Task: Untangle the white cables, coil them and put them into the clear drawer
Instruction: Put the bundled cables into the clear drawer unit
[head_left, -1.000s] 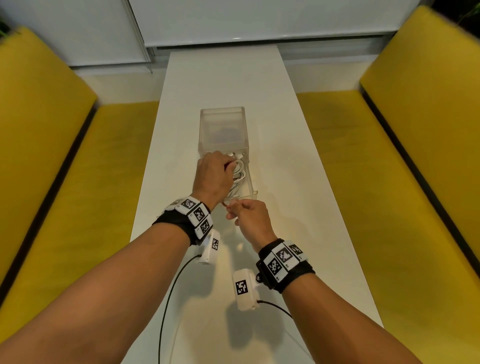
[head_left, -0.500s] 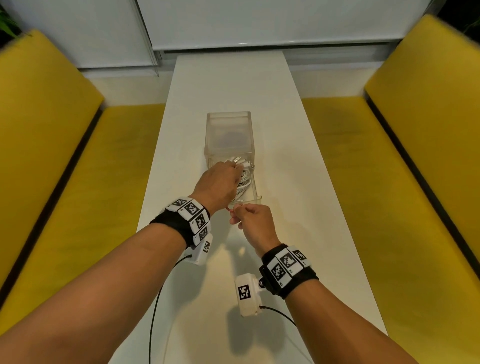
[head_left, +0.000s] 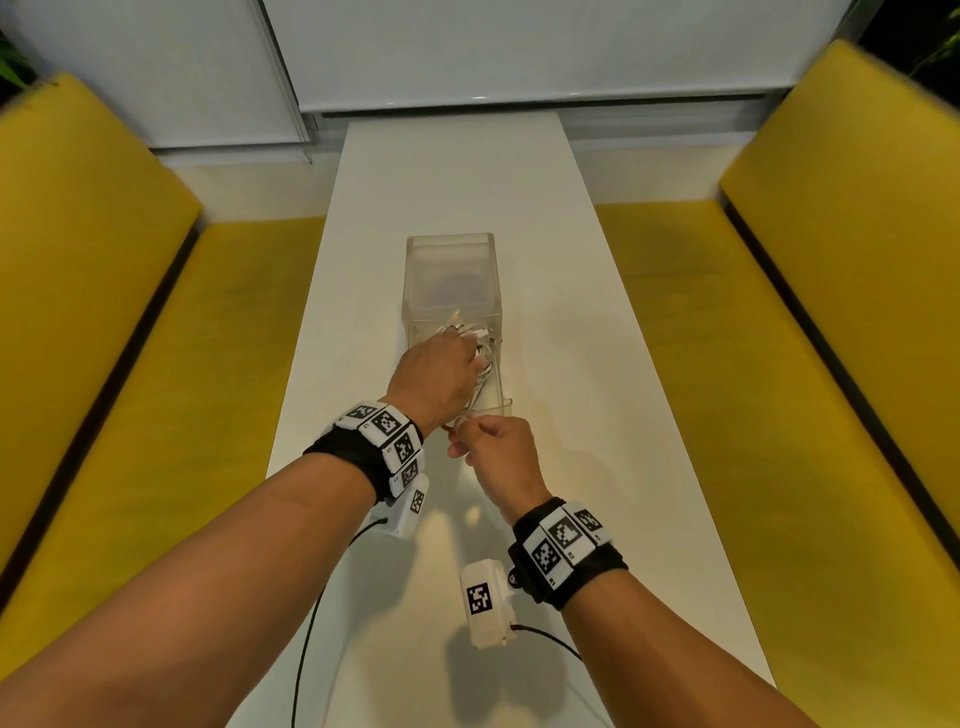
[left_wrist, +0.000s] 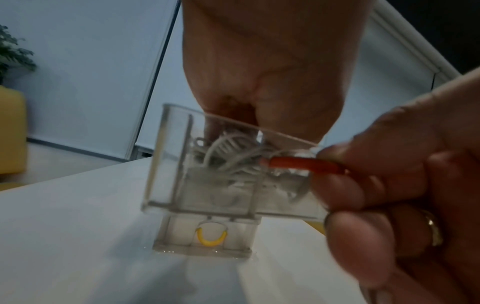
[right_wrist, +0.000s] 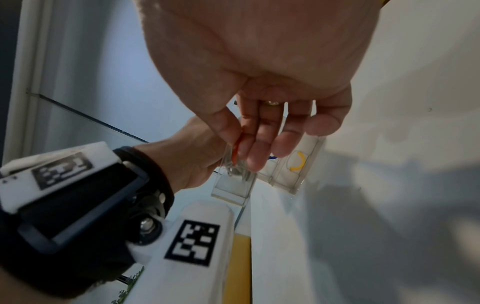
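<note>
A clear drawer (head_left: 503, 400) is pulled out of the top of a small clear drawer unit (head_left: 449, 270) on the white table. White cables (head_left: 484, 358) lie bundled inside it. My left hand (head_left: 447, 364) reaches down into the drawer, its fingers curled over the cables (left_wrist: 228, 156); the fingertips are hidden among them. At the drawer's front, my right hand (head_left: 462, 434) pinches the red handle (left_wrist: 303, 165) between thumb and fingers. The right wrist view shows the same pinch on the red handle (right_wrist: 235, 151).
Lower drawers of the unit are closed, one with a yellow handle (left_wrist: 210, 239) and one with a blue handle (right_wrist: 272, 157). The long white table (head_left: 597, 364) runs between two yellow benches (head_left: 156, 338). Black sensor cables (head_left: 306, 649) trail from both wrists.
The head view has tipped up slightly. My left hand has settled a little lower onto the cables in the drawer. My right hand keeps its pinch on the handle.
</note>
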